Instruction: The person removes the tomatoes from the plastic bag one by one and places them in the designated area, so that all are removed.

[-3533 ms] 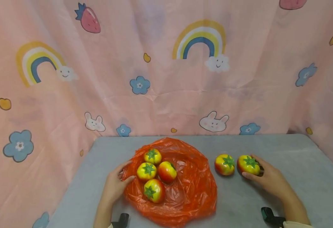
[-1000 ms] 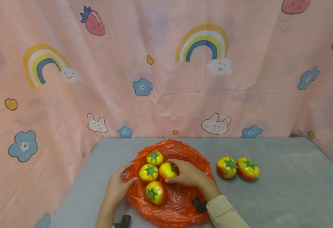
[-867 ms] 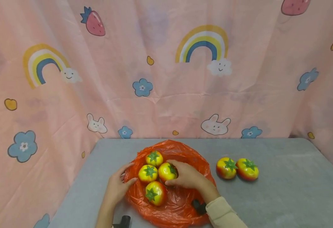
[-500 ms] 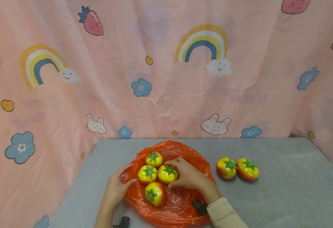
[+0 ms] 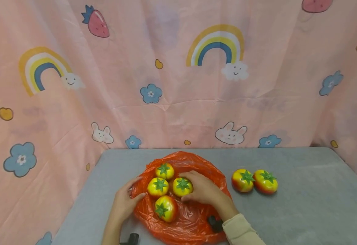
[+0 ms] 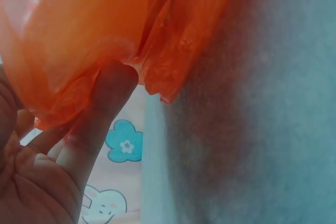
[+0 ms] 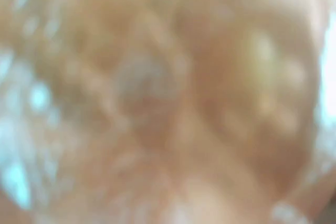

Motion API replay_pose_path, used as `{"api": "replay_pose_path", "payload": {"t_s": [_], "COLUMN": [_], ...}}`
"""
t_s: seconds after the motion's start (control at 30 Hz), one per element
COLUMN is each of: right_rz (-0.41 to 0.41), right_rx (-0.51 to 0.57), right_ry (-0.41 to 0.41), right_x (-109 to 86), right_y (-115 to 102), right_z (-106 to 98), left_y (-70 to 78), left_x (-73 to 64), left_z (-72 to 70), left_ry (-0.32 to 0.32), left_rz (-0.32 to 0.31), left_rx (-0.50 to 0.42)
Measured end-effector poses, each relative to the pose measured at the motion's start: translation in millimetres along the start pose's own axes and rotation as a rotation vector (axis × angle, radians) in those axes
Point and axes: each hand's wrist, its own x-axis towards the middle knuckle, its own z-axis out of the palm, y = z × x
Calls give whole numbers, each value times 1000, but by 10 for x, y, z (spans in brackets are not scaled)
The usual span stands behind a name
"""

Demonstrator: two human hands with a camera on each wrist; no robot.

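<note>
A red plastic bag (image 5: 193,214) lies spread on the grey table, with several toy tomatoes on it, yellow and red with green star-shaped tops. My left hand (image 5: 125,199) holds the bag's left edge; in the left wrist view its thumb (image 6: 113,90) presses against the thin plastic. Over the bag's middle, my right hand (image 5: 204,189) grips the rightmost toy tomato (image 5: 183,187), fingers behind it and thumb in front. Its green top faces up. Left of it sit a back tomato (image 5: 165,170), a middle tomato (image 5: 157,187) and a front tomato (image 5: 166,208). The right wrist view is blurred.
Right of the bag, two more toy tomatoes, a left one (image 5: 242,180) and a right one (image 5: 265,182), stand side by side on the table (image 5: 304,204). A pink patterned curtain (image 5: 178,119) hangs behind the table's back edge. Dark wrist-camera mounts (image 5: 215,224) sit at both wrists.
My right hand has left the far-right tomato, now close against its neighbour, and come over the bag. The tomato it grips has turned top-up and shifted slightly right. The left hand stays put.
</note>
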Motion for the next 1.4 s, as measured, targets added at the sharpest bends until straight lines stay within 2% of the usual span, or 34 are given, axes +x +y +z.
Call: {"api": "replay_pose_path", "payload": {"t_s": [0.4, 0.67, 0.97, 1.2, 1.4], "right_rz": [-20, -27, 50, 126, 148], "right_rx": [-1, -23, -47, -73, -74], "right_ry": [-31, 30, 128, 156, 174], "right_x": [-75, -181, -477, -762, -1009], "right_y": [3, -41, -123, -36, 50], "right_z": [-21, -109, -359, -504, -598], "left_y": [0, 11, 34, 40, 58], "left_x": [-5, -14, -9, -14, -26], "left_z": [-9, -3, 0, 7, -12], "left_ry": [1, -5, -8, -20, -24], "left_rz": [-7, -8, -10, -21, -24], "left_rx": [13, 14, 3, -3, -4]}}
